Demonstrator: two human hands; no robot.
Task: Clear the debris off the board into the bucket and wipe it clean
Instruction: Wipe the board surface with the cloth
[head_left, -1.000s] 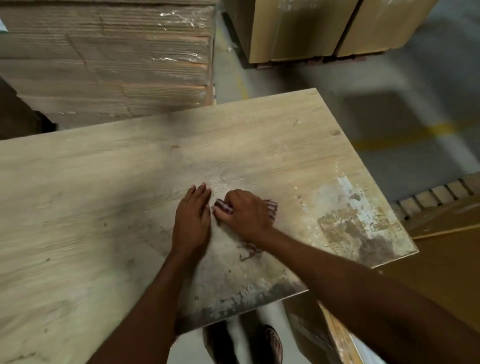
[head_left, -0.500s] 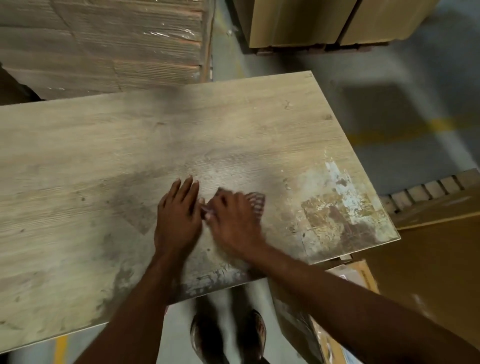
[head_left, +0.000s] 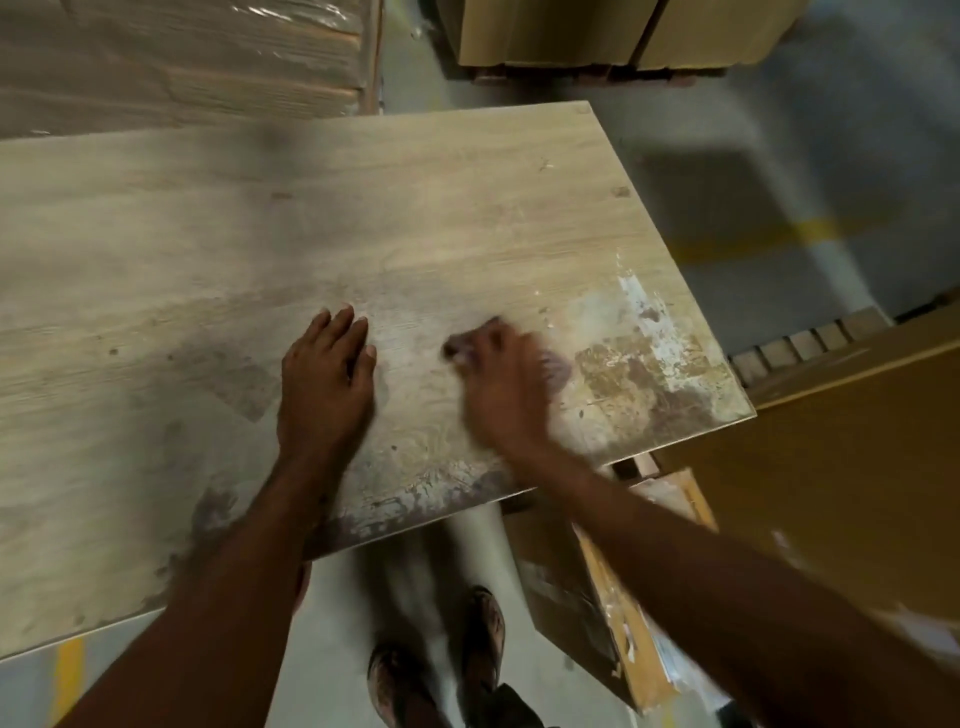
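Swung rightward since half a second ago, away from the left hand (head_left: 327, 379) and out of contact with it: the right hand (head_left: 498, 387), now clearly apart and nearer the stained corner (head_left: 644, 364) of the board (head_left: 363, 218). Blurred by motion, so hard to read finger by finger, yet seemingly bunched over a striped cloth (head_left: 560, 368), with a fringe of it peeping out on the right side. Left hand flat, fingers straight and close together, pressing on the wood grain, gripping nothing, probably just steadying the panel. Board lying broad across the view on some unseen support, near edge (head_left: 415, 499) overhanging the floor and a pair of feet (head_left: 483, 623). Grey smears along that near edge, white and brown crust at the right corner. No loose debris to make out on the surface, and no bucket anywhere in view. Judged from that: well into the wiping step, with the sweeping-off either done or not checkable here. Next, most likely: carrying the strokes on over the crusted corner and along the dirty near edge. Calls for firm downward pressure, short overlapping passes, and the left hand kept planted to guard against any tipping or sliding of the overhanging panel. Dried patch probably too stubborn for one pass. Below the right corner, a cardboard box (head_left: 597, 571); behind, wrapped stacks (head_left: 182, 62).
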